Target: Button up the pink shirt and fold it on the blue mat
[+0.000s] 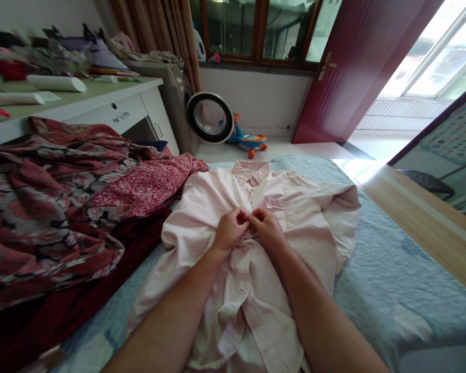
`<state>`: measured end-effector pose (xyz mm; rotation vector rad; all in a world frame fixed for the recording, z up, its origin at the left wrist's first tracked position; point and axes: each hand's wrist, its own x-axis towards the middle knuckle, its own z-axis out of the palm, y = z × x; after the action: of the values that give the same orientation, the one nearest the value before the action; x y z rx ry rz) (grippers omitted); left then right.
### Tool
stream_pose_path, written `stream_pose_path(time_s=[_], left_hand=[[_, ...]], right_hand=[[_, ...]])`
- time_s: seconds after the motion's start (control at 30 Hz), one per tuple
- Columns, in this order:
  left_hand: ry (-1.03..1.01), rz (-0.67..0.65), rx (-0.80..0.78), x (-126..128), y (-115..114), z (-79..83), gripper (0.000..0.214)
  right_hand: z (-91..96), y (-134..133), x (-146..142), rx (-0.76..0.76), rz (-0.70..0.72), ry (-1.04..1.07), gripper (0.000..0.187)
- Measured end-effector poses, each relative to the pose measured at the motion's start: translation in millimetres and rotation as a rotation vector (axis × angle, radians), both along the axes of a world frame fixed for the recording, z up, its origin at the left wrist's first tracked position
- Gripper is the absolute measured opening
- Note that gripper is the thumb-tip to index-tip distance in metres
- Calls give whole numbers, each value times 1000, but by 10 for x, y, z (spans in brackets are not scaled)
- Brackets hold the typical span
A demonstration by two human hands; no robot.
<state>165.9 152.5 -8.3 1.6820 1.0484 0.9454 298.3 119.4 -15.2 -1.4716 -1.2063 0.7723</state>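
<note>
A pale pink button-up shirt (306, 228) lies face up on a light blue quilted bed cover (392, 280), its collar pointing away from me. My left hand (233, 227) pinches the front placket at mid-chest. Right against it, my right hand (267, 226) pinches the other side of the placket, just below the chest pocket. The fingertips of both hands meet there and hide whatever button lies between them. Below my hands a white button (243, 285) shows on the placket, and the lower front edges spread apart near the hem.
Floral clothes (54, 207) and a dark red cloth (139, 243) are heaped on the left. Beyond the bed stand a cluttered desk (100, 103), a washing machine with its round door (210, 118) swung out, a blue-orange ride-on toy (248, 140) and a dark red door (357, 67).
</note>
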Motion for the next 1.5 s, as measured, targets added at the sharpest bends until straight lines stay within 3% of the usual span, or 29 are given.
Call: stream_pose_path(time_s=[0.5,0.73,1.07,1.3,1.5], left_hand=[[7,34,22,-13,51,-31,5],[-97,25,-58,-9,92,-99,10],[-166,-55,-140,-41,120,-87,13],[0,-73,39,-64,70,6,11],[-29,-49,73,-40,52,22,7]], right_hand=[[-74,33,15,23,-21,75,17],[-76,40,24,16,11,110,9],[8,-11,44,-77,112,402,10],[70,-36,34,-108,108,502,14],[115,-60,16,-105,87,558,20]])
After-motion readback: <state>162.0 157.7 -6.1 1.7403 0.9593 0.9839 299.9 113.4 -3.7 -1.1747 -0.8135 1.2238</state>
